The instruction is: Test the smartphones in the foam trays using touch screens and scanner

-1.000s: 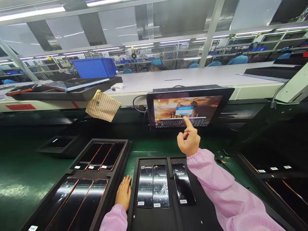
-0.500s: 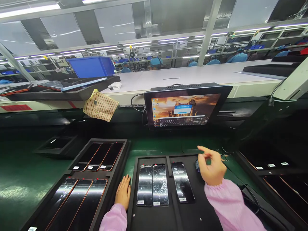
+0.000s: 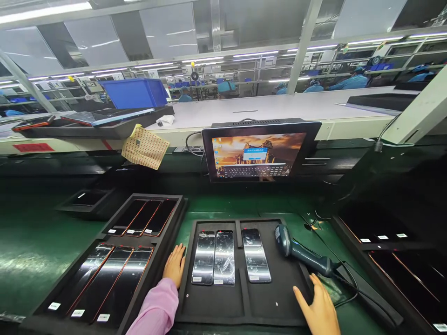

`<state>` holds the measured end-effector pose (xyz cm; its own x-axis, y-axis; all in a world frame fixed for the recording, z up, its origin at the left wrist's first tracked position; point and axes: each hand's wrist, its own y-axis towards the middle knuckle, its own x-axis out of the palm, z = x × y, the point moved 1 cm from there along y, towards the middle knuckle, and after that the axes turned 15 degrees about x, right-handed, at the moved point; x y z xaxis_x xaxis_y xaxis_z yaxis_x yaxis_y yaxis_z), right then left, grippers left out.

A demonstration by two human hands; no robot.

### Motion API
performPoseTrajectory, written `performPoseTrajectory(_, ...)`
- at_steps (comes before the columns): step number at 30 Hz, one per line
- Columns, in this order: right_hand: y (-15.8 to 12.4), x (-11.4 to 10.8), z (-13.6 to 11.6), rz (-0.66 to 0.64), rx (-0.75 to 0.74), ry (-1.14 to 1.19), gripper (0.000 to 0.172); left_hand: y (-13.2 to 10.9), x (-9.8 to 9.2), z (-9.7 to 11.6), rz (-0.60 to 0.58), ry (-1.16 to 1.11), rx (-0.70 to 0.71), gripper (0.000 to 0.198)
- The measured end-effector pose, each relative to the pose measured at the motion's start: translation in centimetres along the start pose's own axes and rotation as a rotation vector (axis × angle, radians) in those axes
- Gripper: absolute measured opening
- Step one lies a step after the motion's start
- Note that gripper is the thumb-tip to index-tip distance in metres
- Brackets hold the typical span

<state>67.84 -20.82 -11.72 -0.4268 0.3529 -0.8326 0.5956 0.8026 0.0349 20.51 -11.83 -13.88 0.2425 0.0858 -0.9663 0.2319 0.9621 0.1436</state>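
My left hand (image 3: 173, 265) lies flat and open against the left edge of a black foam tray (image 3: 216, 304) that holds three phones (image 3: 231, 256) side by side. My right hand (image 3: 318, 311) is open with fingers spread at the tray's right edge, just below a dark handheld barcode scanner (image 3: 303, 251) lying there with its cable. It holds nothing. A touchscreen monitor (image 3: 256, 152) stands behind the tray, showing a desktop with a dialog box.
A long black tray (image 3: 164, 228) with several dark phones sits to the left, another black tray (image 3: 384, 260) to the right. The green belt (image 3: 31, 251) runs underneath. A blue bin (image 3: 136, 92) and yellow perforated sheet (image 3: 145, 149) are on the shelf behind. Workers in blue sit beyond.
My right hand left the monitor's screen, came down and back, and now rests open near the scanner, which has become visible. My left hand stayed put. The view tilted down slightly.
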Motion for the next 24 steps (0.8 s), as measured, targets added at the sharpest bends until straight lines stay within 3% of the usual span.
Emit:
performPoseTrajectory(5, 3.7, 0.0, -3.0, 0.075, -0.146, -0.131, 0.063, -0.1, 0.2, -0.2, 0.025, 0.005, 0.012, 0.045)
performPoseTrajectory(9, 8.0, -0.1, -4.8, -0.111, -0.109, -0.404, 0.057, -0.2, 0.7, -0.5, 0.08, -0.005, 0.035, 0.043)
performPoseTrajectory(12, 9.6, 0.3, -5.3, -0.207, -0.095, -0.473, 0.051, -0.3, 0.8, -0.6, 0.096, -0.011, 0.033, 0.043)
performPoseTrajectory(17, 9.0, 0.8, -5.3, -0.056, -0.07, -0.455, 0.043, -0.4, 0.9, -0.6, 0.108, -0.018, 0.028, 0.042)
performPoseTrajectory(24, 8.6, 1.7, -5.5, 0.184, 0.073, -0.348, 0.041, -0.5, 0.9, -0.6, 0.117, -0.021, 0.043, 0.041)
